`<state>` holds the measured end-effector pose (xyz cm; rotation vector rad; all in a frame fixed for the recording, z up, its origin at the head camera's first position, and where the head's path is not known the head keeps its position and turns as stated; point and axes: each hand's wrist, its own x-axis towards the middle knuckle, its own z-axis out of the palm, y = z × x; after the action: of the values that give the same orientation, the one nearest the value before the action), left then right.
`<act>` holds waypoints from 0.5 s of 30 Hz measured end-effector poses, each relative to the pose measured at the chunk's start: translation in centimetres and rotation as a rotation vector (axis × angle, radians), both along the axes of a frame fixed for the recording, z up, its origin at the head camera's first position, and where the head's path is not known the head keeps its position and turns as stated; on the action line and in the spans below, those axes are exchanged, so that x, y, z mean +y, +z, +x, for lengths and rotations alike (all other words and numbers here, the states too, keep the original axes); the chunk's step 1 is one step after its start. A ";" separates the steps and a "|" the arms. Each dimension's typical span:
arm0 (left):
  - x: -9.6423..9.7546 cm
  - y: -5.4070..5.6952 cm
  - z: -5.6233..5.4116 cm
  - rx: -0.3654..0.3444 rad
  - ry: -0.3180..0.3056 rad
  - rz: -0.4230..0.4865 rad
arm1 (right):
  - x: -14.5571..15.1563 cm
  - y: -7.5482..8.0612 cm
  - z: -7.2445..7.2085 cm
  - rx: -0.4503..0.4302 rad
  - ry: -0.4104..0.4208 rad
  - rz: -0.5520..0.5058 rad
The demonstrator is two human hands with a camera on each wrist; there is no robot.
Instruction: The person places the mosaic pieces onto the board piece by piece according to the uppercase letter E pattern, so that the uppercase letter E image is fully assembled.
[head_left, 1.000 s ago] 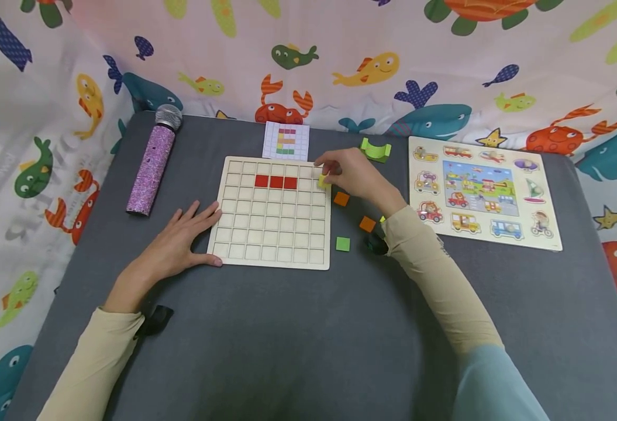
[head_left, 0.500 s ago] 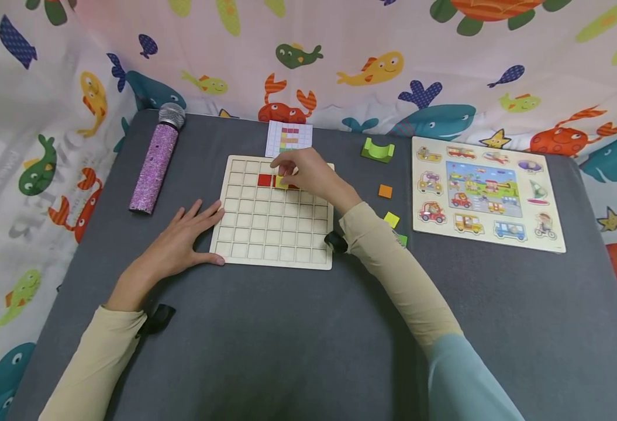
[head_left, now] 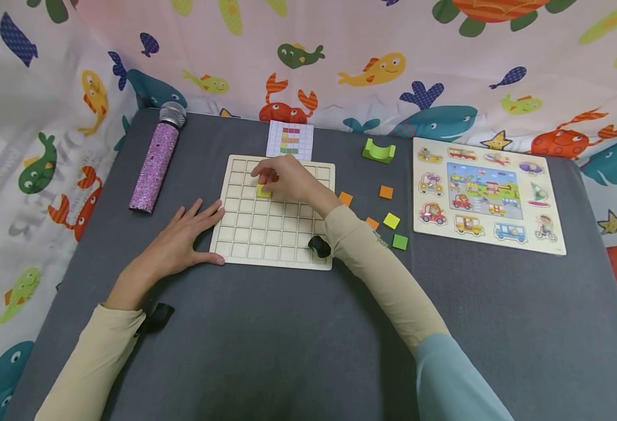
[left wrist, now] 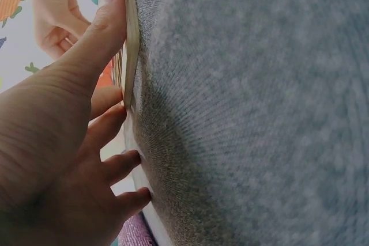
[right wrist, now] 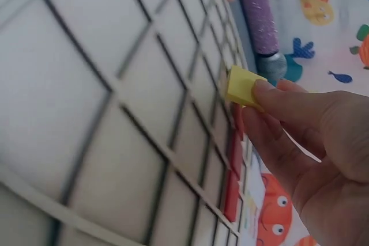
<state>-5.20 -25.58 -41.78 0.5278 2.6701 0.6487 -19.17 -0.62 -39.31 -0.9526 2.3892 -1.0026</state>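
Between thumb and fingers, my right hand (head_left: 289, 178) pinches a yellow square tile (right wrist: 245, 86) over the wooden grid board (head_left: 266, 234). In the right wrist view the tile tilts close above the grid, beside a row of red tiles (right wrist: 233, 168) set in its cells. From the head view, my hand mostly hides those red tiles. At the board's left edge, my left hand (head_left: 184, 237) lies with fingers spread, thumb and fingertips touching the rim. The left wrist view shows its thumb (left wrist: 104, 24) along the board's side.
Loose orange (head_left: 386, 192), yellow (head_left: 391, 220) and green tiles (head_left: 400, 242) lie right of the board. A pattern card (head_left: 290, 140) and green curved block (head_left: 378, 151) are behind. A vehicle puzzle (head_left: 489, 196) stands right, a glittery microphone (head_left: 155, 161) left.
My right hand has carried the yellow tile leftward from the board's right edge to its upper left, across the red row. My left hand has stayed at the board's edge.
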 end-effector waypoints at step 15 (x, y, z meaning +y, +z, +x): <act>0.1 0.1 0.0 0.003 0.001 0.008 | -0.6 -1.1 1.1 0.088 -0.045 0.073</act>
<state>-5.16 -25.52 -41.70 0.5296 2.6718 0.6594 -18.06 -1.25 -40.41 -0.9392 2.5113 -0.9001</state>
